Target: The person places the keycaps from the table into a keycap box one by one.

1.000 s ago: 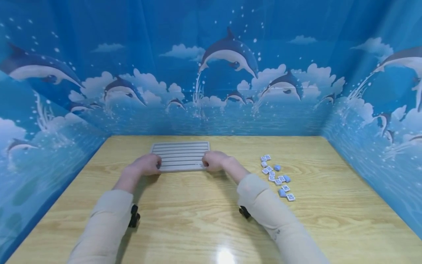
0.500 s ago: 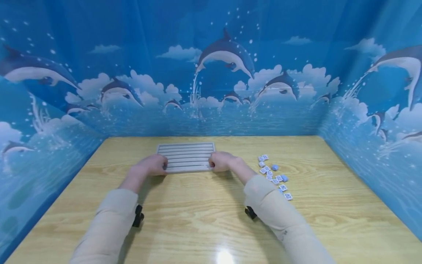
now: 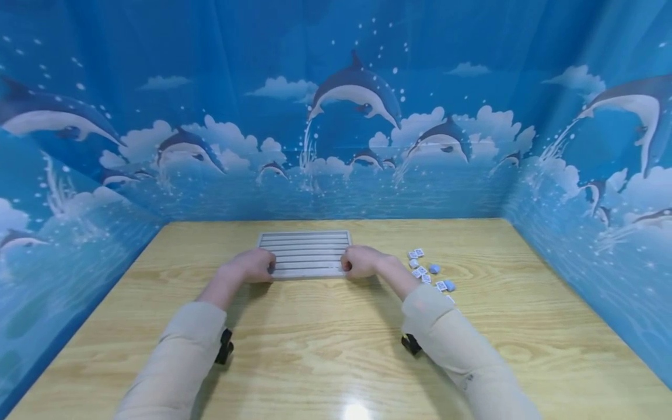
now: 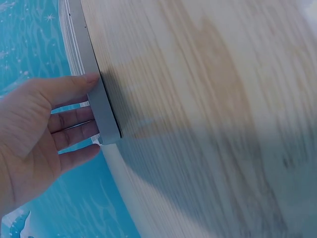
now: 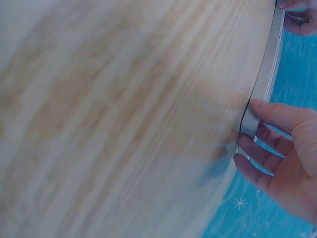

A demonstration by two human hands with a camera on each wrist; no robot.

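A grey rectangular rack with parallel ridges lies on the wooden table near its back edge, in the head view. My left hand grips its left front corner. In the left wrist view the thumb of that left hand lies on the rack's front wall, fingers bent at its end. At the right front corner my right hand holds the rack too. The right wrist view shows this right hand with its thumb against the front wall and fingers around the end.
Small square white tiles with blue prints lie scattered right of the right hand, some partly behind the right sleeve. Several blue pieces lie among them. A dolphin-print curtain borders the table's back and sides.
Both hands have slid the rack to the right along the table, closer to the tiles. The right sleeve now covers more of the tiles. The head view has shifted slightly.
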